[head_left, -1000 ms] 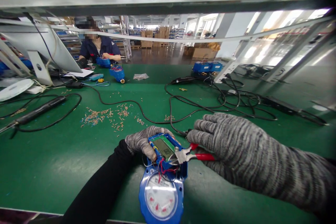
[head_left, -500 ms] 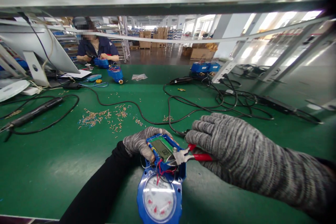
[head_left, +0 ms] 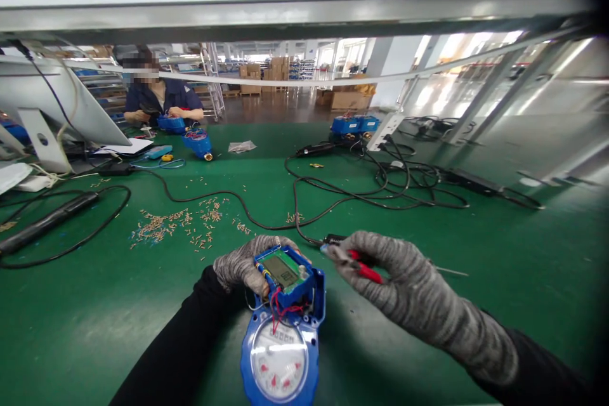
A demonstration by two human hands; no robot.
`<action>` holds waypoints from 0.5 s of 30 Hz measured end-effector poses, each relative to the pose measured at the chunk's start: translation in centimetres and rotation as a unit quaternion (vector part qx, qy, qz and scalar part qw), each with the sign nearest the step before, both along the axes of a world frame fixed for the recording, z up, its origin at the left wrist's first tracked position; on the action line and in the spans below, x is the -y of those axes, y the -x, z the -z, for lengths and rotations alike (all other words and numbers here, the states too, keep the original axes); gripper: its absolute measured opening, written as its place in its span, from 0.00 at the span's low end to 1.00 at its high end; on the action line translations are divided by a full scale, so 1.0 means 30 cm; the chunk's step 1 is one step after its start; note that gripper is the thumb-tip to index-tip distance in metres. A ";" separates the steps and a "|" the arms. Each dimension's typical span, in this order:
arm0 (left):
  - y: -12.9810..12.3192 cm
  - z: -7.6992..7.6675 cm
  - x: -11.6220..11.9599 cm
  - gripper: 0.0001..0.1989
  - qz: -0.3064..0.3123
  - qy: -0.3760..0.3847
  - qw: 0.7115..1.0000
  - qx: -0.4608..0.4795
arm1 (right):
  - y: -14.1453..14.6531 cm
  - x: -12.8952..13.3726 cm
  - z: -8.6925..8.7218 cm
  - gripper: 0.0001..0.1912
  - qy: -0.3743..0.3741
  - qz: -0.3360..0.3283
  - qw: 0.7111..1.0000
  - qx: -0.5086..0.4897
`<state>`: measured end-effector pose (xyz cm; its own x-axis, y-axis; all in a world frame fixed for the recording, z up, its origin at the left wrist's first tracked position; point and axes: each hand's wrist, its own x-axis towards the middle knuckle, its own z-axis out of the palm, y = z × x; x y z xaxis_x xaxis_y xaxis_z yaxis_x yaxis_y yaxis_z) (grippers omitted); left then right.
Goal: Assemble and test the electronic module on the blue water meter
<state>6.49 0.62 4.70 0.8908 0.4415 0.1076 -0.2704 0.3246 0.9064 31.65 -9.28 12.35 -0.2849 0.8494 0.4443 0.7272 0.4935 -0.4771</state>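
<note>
My left hand [head_left: 242, 266], in a grey knitted glove, grips the upper left side of a blue meter [head_left: 280, 358]. The meter has a round dial below and an open box on top with a small display [head_left: 281, 271]; red wires run between them. To the right, my gloved right hand [head_left: 387, 269] is closed round red-handled pliers [head_left: 365, 268], held apart from the meter. The pliers' jaws are blurred. A thin light rod shows behind that hand.
Small loose pieces [head_left: 159, 227] lie scattered at left on the green table [head_left: 80, 304]. Black cables [head_left: 352, 193] cross behind the hands. A black tool [head_left: 52, 222] lies far left. Other blue meters [head_left: 197, 143] stand further back. A person [head_left: 164, 98] sits across the table.
My right hand has drawn the pliers up and away from the meter's box and turned them. My left hand still holds the meter. The whole view has shifted slightly.
</note>
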 end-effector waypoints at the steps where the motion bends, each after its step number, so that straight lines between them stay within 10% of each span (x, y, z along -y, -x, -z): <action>1: -0.001 0.002 0.000 0.40 -0.001 -0.002 1.000 0.000 | -0.029 0.008 0.033 0.07 -0.008 0.032 0.998 -0.045; 10: 0.001 0.019 0.023 0.40 -0.052 -0.021 0.998 0.005 | -0.295 0.108 0.321 0.13 0.040 0.243 0.933 0.264; 15: 0.004 0.007 0.109 0.39 -0.150 -0.017 0.989 0.002 | -0.243 0.154 0.295 0.23 -0.060 0.241 0.943 0.220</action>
